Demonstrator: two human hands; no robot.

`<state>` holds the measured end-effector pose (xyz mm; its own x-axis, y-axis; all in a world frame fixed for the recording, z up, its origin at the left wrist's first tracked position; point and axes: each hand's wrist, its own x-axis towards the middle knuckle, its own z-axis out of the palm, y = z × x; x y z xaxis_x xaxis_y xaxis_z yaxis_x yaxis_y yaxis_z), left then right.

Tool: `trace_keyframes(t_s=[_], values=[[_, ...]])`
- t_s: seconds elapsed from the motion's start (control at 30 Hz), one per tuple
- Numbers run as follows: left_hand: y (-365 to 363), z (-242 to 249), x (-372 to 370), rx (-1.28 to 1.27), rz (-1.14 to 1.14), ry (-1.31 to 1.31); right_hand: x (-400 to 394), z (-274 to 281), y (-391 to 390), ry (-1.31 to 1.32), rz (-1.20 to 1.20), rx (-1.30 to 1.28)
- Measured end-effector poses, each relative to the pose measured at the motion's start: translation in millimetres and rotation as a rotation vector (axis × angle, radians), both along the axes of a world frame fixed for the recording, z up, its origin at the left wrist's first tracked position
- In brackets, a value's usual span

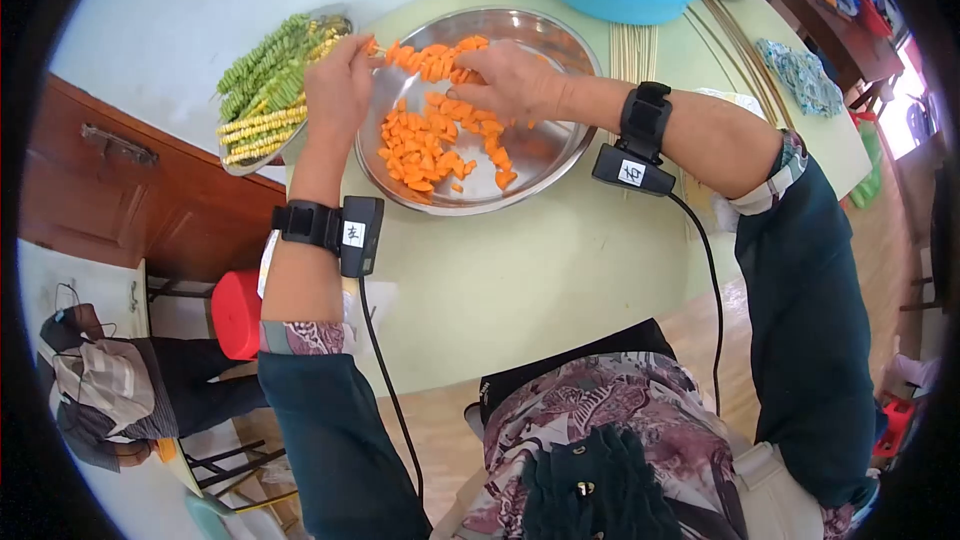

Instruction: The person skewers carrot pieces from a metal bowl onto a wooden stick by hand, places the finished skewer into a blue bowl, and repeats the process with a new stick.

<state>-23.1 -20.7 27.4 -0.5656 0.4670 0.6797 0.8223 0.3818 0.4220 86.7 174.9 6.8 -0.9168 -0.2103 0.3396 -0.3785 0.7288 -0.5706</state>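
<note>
Orange carrot pieces point(415, 150) lie in a wide metal basin point(545, 175) on the pale green table. Across the basin's far part runs a skewer of carrot pieces point(425, 61). My left hand point(341, 80) has its fingers closed on the left end of this skewer, at the basin's left rim. Over the basin, my right hand point(515, 82) is at the skewer's right end, its fingers curled against the carrot pieces there.
A blue basin point(610, 2) with loaded carrot skewers stands at the back, beside bare sticks point(632, 55). Green and yellow skewers point(265, 90) fill a tray on the left. A patterned cloth point(800, 77) lies right. Another person point(130, 385) is at lower left.
</note>
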Motion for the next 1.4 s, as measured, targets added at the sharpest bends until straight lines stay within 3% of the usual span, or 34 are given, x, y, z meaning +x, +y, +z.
trace_keyframes(t_s=[0.23,0.33,0.57,0.73,0.8,0.93,1.0,1.13,1.2,1.33,1.4], values=[[1,-4,0,-0.072,0.019,-0.084,-3,-3,4,0.075,0.003,0.044],[-1,0,-2,-0.160,0.032,-0.143,1,4,5,-0.012,0.021,0.065],[2,-5,5,-0.104,0.115,-0.110,-13,12,18,-0.265,-0.137,0.052],[0,-11,7,-0.398,-0.042,-0.162,-14,9,22,-0.381,-0.175,0.247],[-2,-14,5,-0.408,-0.071,-0.140,-12,1,17,-0.013,-0.275,0.378],[-6,-20,1,-0.414,-0.111,-0.165,-6,7,17,-0.050,-0.270,0.409],[-6,-20,1,-0.437,-0.108,-0.153,-9,18,15,-0.422,-0.215,0.438],[-7,-20,4,-0.448,-0.182,-0.014,-6,23,17,-0.436,-0.150,0.335],[-4,-18,5,-0.446,-0.179,-0.059,-12,18,24,-0.382,0.086,0.273],[3,-12,16,-0.419,-0.125,-0.119,-12,15,21,-0.370,-0.025,0.188],[2,-17,14,-0.421,-0.150,-0.097,-18,10,25,-0.184,-0.093,0.258]])
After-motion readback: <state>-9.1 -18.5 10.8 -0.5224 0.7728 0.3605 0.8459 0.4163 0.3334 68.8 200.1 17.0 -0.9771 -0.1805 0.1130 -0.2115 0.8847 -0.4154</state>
